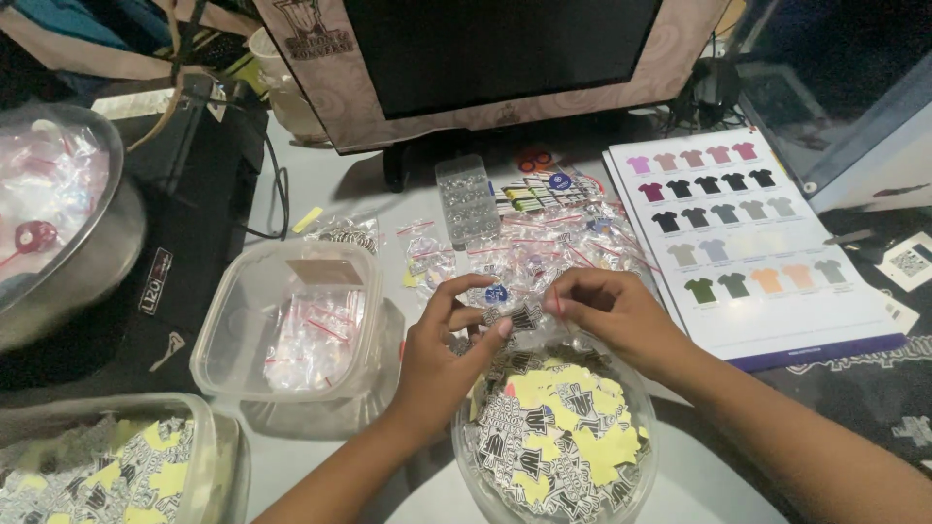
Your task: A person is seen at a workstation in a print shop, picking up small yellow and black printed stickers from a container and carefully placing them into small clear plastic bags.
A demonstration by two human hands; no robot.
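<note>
Left hand (442, 344) and right hand (607, 311): fingertips pinched together on one small black-and-white printed sticker (522, 317), held between both. Directly beneath: round clear plastic bowl (466, 466) of matching stickers and yellow backings. Beyond hands: heap of small clear plastic bags (544, 252) on worktop (330, 184).
</note>
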